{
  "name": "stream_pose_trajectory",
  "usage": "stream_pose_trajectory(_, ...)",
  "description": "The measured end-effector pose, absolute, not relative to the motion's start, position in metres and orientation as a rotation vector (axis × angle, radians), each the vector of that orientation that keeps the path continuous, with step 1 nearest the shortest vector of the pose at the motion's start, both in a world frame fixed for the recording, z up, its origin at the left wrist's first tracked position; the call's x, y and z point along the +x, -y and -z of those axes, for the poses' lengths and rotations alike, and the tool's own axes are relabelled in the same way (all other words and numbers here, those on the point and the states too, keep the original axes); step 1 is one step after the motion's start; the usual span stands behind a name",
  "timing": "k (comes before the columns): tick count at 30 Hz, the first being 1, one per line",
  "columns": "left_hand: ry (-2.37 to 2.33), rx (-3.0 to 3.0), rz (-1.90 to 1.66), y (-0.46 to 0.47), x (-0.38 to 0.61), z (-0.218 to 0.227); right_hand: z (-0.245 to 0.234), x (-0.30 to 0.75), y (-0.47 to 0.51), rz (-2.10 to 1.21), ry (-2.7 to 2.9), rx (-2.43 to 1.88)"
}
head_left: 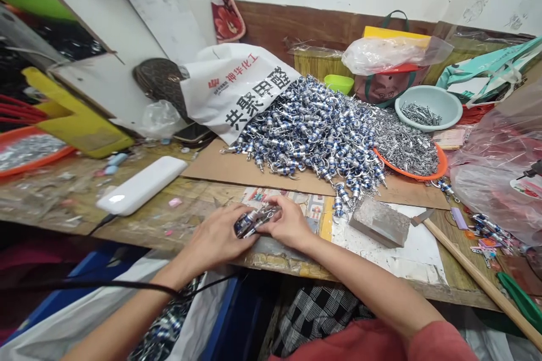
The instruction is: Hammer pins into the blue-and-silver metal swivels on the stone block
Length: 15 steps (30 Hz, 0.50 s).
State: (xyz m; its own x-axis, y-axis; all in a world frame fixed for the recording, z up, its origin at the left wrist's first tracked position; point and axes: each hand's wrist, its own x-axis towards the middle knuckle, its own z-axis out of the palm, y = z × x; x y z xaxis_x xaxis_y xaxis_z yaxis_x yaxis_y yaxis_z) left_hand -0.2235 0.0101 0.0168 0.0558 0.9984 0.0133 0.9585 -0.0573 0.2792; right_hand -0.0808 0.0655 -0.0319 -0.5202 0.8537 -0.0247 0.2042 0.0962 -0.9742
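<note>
My left hand [214, 237] and my right hand [288, 224] meet at the near edge of the workbench, both gripping one small silver-and-blue metal clasp [254, 221] between the fingertips. Just beyond them lies a big heap of the same blue-banded metal clasps [309, 130] on a sheet of cardboard [220, 168]. A few loose clasps [342, 194] trail from the heap toward my right hand.
A grey metal block [379, 221] and a wooden-handled hammer [474, 273] lie to the right. An orange tray [440, 166] and a pale green bowl [449, 102] hold silver parts. A white power bank [141, 185] sits left. A printed white bag [237, 87] lies behind.
</note>
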Motion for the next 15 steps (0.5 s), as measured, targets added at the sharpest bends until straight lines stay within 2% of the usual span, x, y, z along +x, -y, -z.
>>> stream_pose_trajectory(7,-1.896,1.826,-0.678,-0.005,-0.232,-0.013,0.026,-0.094,-0.059,-1.445,1.728,-1.014)
stream_pose_trajectory(15,-2.155,1.509,-0.743,-0.006,-0.237,-0.032,-0.021,-0.116,-0.076,-1.362,1.899,-0.965)
